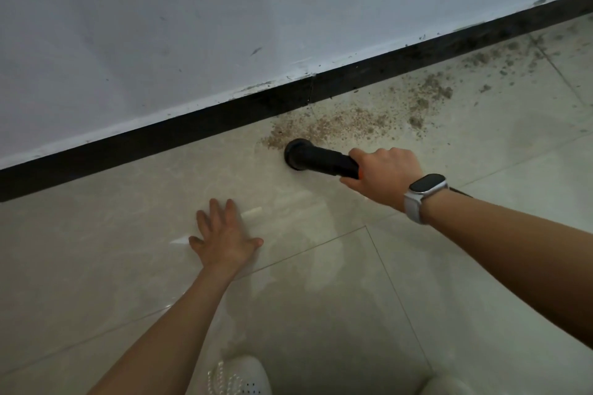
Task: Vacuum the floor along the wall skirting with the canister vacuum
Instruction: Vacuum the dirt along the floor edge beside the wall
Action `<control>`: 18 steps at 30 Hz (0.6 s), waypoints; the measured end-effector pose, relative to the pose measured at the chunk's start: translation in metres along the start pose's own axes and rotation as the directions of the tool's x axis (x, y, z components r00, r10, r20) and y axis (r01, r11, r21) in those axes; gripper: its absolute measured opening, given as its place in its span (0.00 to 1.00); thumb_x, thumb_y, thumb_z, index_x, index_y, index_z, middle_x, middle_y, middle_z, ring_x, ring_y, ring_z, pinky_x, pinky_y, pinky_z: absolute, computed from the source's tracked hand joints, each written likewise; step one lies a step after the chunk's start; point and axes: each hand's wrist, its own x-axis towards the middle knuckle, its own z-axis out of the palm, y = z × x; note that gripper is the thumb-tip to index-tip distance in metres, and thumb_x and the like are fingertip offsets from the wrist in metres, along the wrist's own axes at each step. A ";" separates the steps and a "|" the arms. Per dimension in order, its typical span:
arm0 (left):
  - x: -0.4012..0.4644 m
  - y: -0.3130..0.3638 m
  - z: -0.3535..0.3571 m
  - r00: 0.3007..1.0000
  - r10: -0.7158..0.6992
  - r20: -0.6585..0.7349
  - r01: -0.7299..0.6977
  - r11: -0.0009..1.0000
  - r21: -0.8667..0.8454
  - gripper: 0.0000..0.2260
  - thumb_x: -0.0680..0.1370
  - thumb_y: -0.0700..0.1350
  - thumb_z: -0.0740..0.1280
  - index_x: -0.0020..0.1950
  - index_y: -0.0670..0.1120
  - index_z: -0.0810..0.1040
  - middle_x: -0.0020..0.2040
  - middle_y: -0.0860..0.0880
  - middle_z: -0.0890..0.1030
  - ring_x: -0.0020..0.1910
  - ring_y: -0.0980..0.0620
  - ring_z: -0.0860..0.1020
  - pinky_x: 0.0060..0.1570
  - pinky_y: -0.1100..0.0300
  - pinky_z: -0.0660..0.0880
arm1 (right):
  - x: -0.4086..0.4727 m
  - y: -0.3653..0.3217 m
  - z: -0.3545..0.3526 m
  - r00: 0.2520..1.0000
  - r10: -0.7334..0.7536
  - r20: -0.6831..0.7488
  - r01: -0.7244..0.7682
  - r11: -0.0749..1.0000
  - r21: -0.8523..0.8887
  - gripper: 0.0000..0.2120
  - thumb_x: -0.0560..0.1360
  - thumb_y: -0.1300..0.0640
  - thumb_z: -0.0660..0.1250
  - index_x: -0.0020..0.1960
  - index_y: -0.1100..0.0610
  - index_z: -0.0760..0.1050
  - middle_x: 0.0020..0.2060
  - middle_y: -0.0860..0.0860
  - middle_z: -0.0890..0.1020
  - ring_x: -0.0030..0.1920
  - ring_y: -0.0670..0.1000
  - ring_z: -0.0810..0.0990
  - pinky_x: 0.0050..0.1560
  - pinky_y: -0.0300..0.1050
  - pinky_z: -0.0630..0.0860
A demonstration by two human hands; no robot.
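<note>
At the skirting foot: we have the vacuum nozzle (296, 154) mouth-down on the floor tile (128, 202), just short of the black skirting (192, 125).
Nozzle axis: runs from our right hand up-left to the round head, roughly along the wall line.
Dirt: the grit patch (337, 125) starts at the head's upper edge and trails right along the skirting, thinning toward the far corner.
Direction we judge next: sweep rightward, so the dirt lies wall-side and right of the head, past our gripping hand.
Right hand (385, 175): wrapped round the black tube, watch (423, 194) on wrist; nearer hand to the dirt.
Left hand (224, 234): fingers spread flat on tile, holding nothing, well apart from nozzle.
Canister: not in view.
Shoe (237, 377): white, bottom edge.
</note>
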 end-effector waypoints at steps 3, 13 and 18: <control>0.002 -0.001 -0.001 1.000 0.027 0.007 -0.027 1.000 0.013 0.43 0.73 0.58 0.69 0.78 0.51 0.44 0.78 0.48 0.38 0.76 0.42 0.38 0.72 0.40 0.48 | -0.012 -0.007 0.007 0.998 -0.063 -0.001 0.063 0.998 -0.026 0.20 0.79 0.39 0.55 0.63 0.51 0.66 0.32 0.48 0.70 0.31 0.51 0.69 0.31 0.41 0.63; 0.012 0.003 -0.013 0.993 0.061 0.101 -0.063 0.998 0.019 0.49 0.71 0.55 0.72 0.77 0.51 0.39 0.77 0.48 0.33 0.75 0.41 0.34 0.72 0.36 0.46 | 0.028 -0.058 -0.003 0.997 -0.039 -0.074 0.045 0.995 0.086 0.18 0.79 0.43 0.57 0.62 0.55 0.68 0.40 0.53 0.77 0.35 0.54 0.70 0.36 0.45 0.66; 0.012 0.004 -0.011 0.994 0.052 0.092 -0.054 0.998 0.019 0.48 0.71 0.55 0.72 0.77 0.51 0.40 0.77 0.48 0.33 0.75 0.40 0.34 0.71 0.35 0.46 | 0.030 -0.079 -0.001 0.990 -0.107 -0.094 0.114 0.991 0.075 0.18 0.80 0.44 0.56 0.63 0.56 0.67 0.44 0.54 0.81 0.37 0.56 0.75 0.35 0.45 0.65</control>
